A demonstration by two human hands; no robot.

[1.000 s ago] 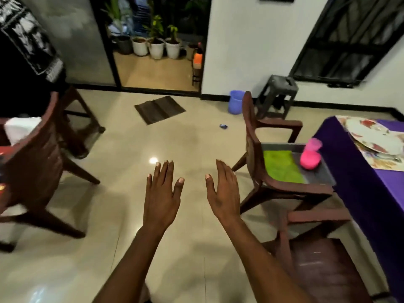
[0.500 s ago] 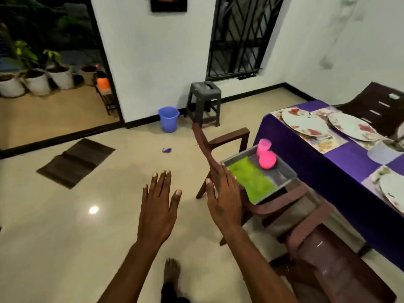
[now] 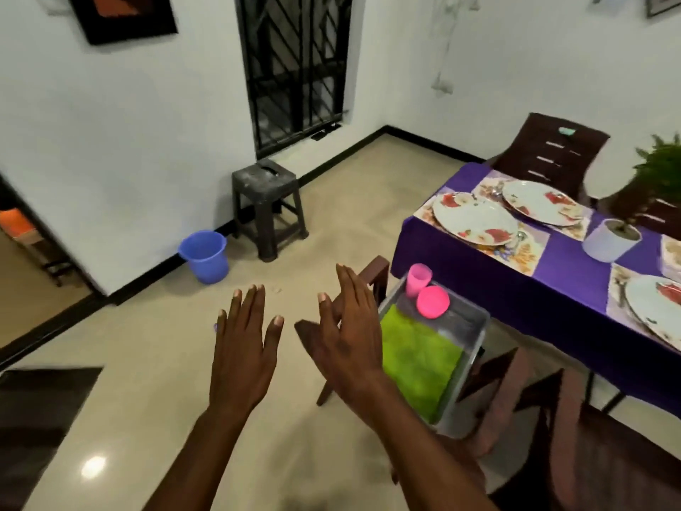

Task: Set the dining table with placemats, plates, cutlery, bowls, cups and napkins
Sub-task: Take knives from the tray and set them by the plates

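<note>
Above the pale glossy tiled floor (image 3: 147, 363), both hands are held out in front of the person, palms down, holding nothing. Fingers of the left hand (image 3: 241, 357) are straight and slightly spread. Beside it, the right hand (image 3: 350, 341) is likewise flat with straight fingers, and it overlaps the back of a dark brown plastic chair (image 3: 372, 274) as seen from the head camera; whether it touches the chair cannot be told.

On that chair's seat rests a grey rectangular metal tray (image 3: 468, 326). Inside the tray lies a bright green cloth napkin (image 3: 416, 363), spread flat over the near part. At the tray's far end stands an upright pink plastic cup (image 3: 418, 280), and just beside it sits a round pink plastic bowl (image 3: 433, 302), which appears to be turned upside down.

To the right stands the dining table, covered with a purple tablecloth (image 3: 560, 285). Floral-patterned placemats (image 3: 523, 252) lie on it, each bearing a white plate with red flower print (image 3: 475, 219); three such plates show. A white pot holding a green plant (image 3: 610, 239) stands between them.

Against the white wall sit a dark grey plastic stool (image 3: 267, 212) and a blue plastic bucket (image 3: 204, 256), near each other. A second brown chair (image 3: 549, 156) stands at the table's far end.
</note>
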